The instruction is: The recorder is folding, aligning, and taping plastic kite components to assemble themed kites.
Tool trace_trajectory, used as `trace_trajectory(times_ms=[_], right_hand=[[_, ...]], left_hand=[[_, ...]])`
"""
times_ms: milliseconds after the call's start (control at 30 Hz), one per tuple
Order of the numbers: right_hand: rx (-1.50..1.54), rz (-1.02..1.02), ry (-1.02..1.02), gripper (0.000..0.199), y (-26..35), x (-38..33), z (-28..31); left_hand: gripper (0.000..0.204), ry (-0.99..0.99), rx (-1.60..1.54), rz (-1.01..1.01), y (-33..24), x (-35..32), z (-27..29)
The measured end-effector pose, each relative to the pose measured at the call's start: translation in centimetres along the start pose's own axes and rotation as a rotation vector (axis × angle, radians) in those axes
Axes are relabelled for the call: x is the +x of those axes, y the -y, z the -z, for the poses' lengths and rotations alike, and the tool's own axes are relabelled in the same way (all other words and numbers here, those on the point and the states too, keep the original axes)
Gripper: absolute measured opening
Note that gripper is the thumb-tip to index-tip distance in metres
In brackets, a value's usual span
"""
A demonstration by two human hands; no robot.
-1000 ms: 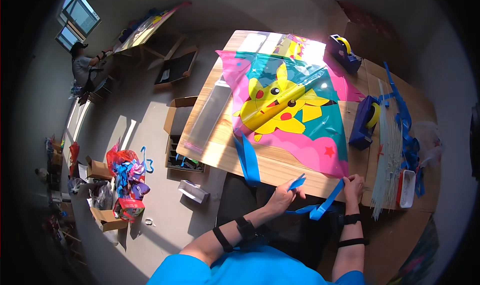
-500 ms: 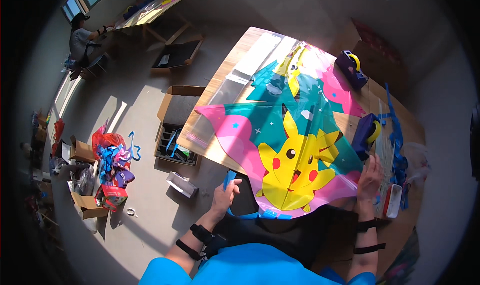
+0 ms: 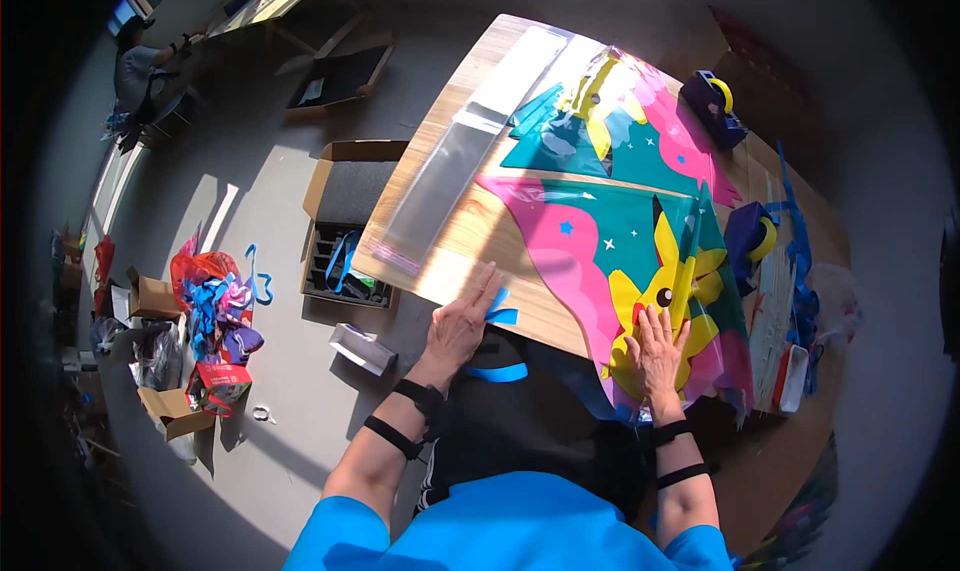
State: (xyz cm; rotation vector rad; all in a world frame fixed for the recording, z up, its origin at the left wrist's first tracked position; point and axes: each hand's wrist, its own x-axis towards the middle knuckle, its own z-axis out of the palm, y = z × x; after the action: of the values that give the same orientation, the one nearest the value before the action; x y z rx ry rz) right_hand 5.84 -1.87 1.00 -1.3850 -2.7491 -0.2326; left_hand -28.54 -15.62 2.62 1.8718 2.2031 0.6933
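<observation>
Shirt [image 3: 520, 531]: bright blue, plain, across the bottom centre of the frame
Left sleeve [image 3: 340, 526]: short, same blue, lower left of centre
Right sleeve [image 3: 700, 548]: short, same blue, bottom right of centre
Left wrist strap [image 3: 420, 397]: black, bulky, thickened like a small block
Left forearm strap [image 3: 392, 438]: black, slimmer band
Right wrist strap [image 3: 671, 432]: black band
Right forearm strap [image 3: 685, 474]: black, slim, short end jutting rightward
Lower clothing [image 3: 545, 459]: very dark, lower centre
Left hand [image 3: 460, 327]: bare
Right hand [image 3: 656, 359]: bare
</observation>
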Motion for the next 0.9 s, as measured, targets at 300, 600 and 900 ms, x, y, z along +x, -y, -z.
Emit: trace_trajectory(times_ms=[300, 600, 900], right_hand=[[0.309, -0.074, 0.112, 0.069, 5.6, 2.3, 0.9], [0.335, 0.133, 0.023, 0.043, -3.6, -0.6, 1.1], [0.282, 0.051, -0.183, 0.036, -4.8, -1.4, 1.8]], left_hand=[[0.073, 0.120, 0.049, -0.061, -6.9, 4.1, -5.0], [0.073, 0.112, 0.025, -0.127, -2.6, 9.0, -2.6], [0.066, 0.243, 0.195, -0.251, -3.4, 10.4, -6.2]])
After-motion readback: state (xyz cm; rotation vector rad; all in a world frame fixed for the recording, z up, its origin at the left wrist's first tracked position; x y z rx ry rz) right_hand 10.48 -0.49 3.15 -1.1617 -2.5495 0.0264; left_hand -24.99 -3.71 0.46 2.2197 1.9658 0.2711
